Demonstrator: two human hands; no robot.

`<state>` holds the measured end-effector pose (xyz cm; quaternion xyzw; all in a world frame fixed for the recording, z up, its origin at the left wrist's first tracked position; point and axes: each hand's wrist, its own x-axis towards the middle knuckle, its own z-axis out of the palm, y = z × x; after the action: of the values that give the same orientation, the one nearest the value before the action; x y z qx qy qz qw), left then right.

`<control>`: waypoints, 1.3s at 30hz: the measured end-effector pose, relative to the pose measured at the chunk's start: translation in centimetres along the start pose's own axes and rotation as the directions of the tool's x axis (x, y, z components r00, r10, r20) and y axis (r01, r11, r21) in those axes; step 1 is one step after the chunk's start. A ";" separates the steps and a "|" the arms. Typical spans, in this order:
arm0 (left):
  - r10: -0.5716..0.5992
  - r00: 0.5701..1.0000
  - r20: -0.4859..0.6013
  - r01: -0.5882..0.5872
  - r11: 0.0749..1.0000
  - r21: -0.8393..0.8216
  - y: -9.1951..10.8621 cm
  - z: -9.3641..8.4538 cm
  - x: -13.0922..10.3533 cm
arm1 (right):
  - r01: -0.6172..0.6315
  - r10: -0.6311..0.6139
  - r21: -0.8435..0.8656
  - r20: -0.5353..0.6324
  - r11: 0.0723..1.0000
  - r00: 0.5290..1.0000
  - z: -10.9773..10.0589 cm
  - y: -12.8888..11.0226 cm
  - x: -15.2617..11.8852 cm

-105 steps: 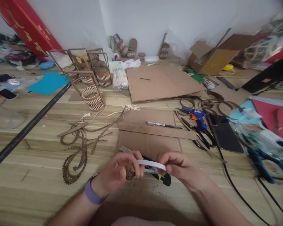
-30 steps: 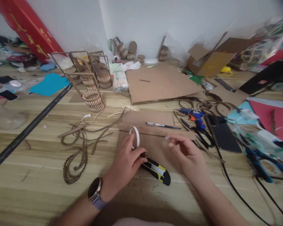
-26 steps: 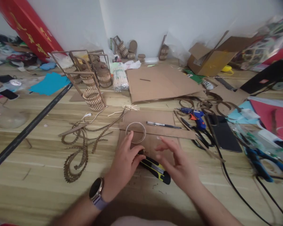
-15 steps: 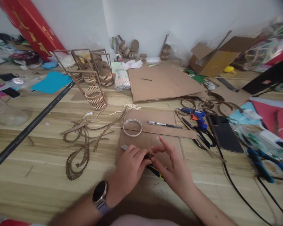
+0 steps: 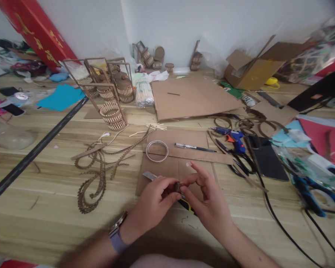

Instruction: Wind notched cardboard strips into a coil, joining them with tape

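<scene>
Between the fingertips of both hands sits a small brown piece [image 5: 177, 187], seemingly a rolled cardboard strip, mostly covered by the fingers. My left hand [image 5: 156, 199] pinches it from the left, a watch on that wrist. My right hand [image 5: 206, 197] grips its other side with thumb and index finger, another finger raised. Under the hands lies a utility knife [image 5: 187, 206], its blade poking out at the left and its black and yellow handle partly hidden. It rests on a cardboard sheet [image 5: 145, 182]. Just beyond are a roll of tape [image 5: 157, 151] and a pen [image 5: 195, 147].
Ridged cardboard strips [image 5: 92, 186] lie curled at the left. Small stick-walled baskets [image 5: 113, 117] stand behind them. To the right are scissors [image 5: 244, 162], a blue glue gun [image 5: 236, 139], a phone [image 5: 269, 160] and a black cable [image 5: 276, 217]. A large cardboard sheet [image 5: 195, 96] lies farther back.
My left hand has rolled over, turning its watch face sideways and showing more of the brown piece and the knife blade. The right hand has shifted slightly, still pinching.
</scene>
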<state>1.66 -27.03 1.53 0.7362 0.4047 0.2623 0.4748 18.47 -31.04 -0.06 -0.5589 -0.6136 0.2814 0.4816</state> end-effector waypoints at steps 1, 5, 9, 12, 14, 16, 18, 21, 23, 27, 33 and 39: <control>0.004 1.000 0.008 -0.004 1.000 -0.015 0.0 0.0 0.0 | 0.005 -0.005 0.002 -0.013 1.000 1.000 0.0 0.0 -0.1; 0.027 1.000 -0.007 -0.027 1.000 -0.006 0.2 0.0 -0.2 | 0.063 -0.062 0.024 -0.055 0.998 0.997 0.0 0.0 -0.5; 0.088 0.994 -0.069 -0.085 0.996 0.042 0.2 -0.1 -0.2 | 0.187 -0.186 0.166 -0.025 0.968 0.982 -0.5 -0.3 -0.8; 0.202 0.975 -0.087 -0.198 0.979 0.057 0.2 -0.3 -0.2 | 0.107 -0.151 0.418 0.074 0.902 0.986 -0.9 -0.9 -0.6; 0.275 0.959 -0.073 -0.270 0.960 0.076 0.3 -0.4 -0.2 | -0.042 -0.029 0.586 0.112 0.809 0.993 -1.0 -1.3 -0.3; 0.309 0.949 -0.056 -0.303 0.948 0.097 0.4 -0.5 -0.3 | -0.180 0.122 0.705 0.132 0.686 0.984 -0.8 -1.7 0.0; 0.322 0.945 -0.051 -0.315 0.942 0.113 0.5 -0.4 -0.4 | -0.279 0.243 0.777 0.166 0.564 0.956 -0.6 -1.9 0.4; 0.327 0.943 -0.055 -0.319 0.940 0.125 0.6 -0.3 -0.4 | -0.399 0.342 0.808 0.262 0.434 0.902 -0.2 -2.0 0.8; 0.327 0.943 -0.064 -0.317 0.940 0.128 0.6 -0.2 -0.4 | -0.458 0.386 0.801 0.311 0.385 0.869 -0.1 -1.9 0.8; 0.335 0.939 -0.070 -0.324 0.936 0.134 0.5 -0.2 -0.4 | -0.517 0.453 0.785 0.344 0.343 0.823 0.0 -1.8 0.7; 0.347 0.934 -0.082 -0.332 0.931 0.152 0.3 -0.1 -0.5 | -0.534 0.473 0.780 0.355 0.326 0.807 0.2 -1.9 0.7; 0.349 0.933 -0.084 -0.332 0.929 0.163 0.4 -0.1 -0.6 | -0.533 0.485 0.770 0.338 0.351 0.807 0.2 -1.9 0.7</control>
<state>1.42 -27.55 1.92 0.8123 0.3148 0.3513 0.3431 17.51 -30.74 1.74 -0.4118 -0.2087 0.6879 0.5601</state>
